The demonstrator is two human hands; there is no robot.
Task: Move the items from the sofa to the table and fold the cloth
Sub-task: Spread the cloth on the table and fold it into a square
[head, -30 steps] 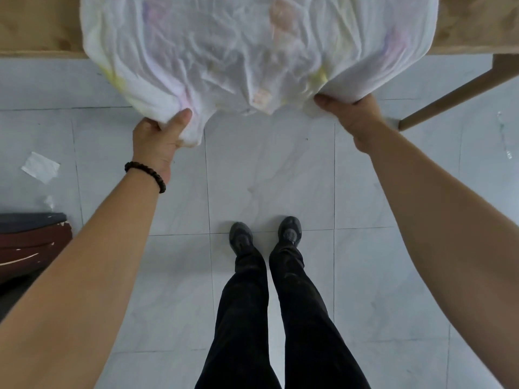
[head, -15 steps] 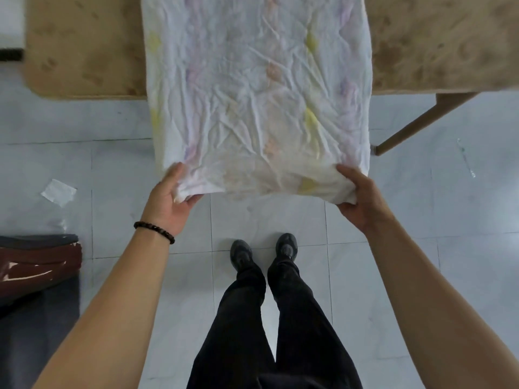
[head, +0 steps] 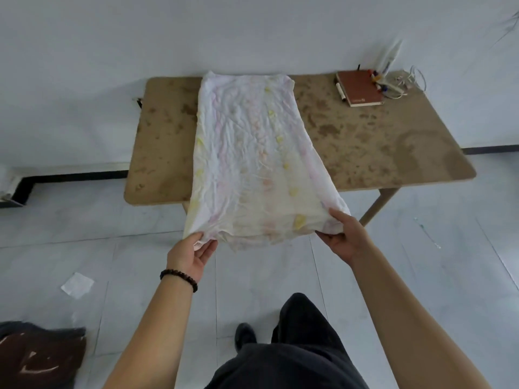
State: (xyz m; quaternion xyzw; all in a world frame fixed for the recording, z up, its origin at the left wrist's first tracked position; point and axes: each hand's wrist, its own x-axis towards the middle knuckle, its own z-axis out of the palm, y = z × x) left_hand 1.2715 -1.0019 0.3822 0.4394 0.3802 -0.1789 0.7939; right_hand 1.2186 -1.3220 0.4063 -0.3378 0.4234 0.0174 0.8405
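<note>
You hold one cloth [head: 252,153] by its two near corners, your left hand [head: 188,255] pinching one between thumb and fingers and your right hand [head: 344,237] gripping the other. From your grip it runs away over the table [head: 379,153] to the far edge. Far beyond your right hand lie one brown notebook [head: 359,88] and a blurred cluster of pens. Both grips are as they were half a second ago, but your view has lifted to show the whole table.

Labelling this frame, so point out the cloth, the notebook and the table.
cloth [head: 252,153], head view, middle of the fabric.
notebook [head: 360,87], head view, centre of its cover.
table [head: 379,153], head view, bare top right of cloth.
</note>
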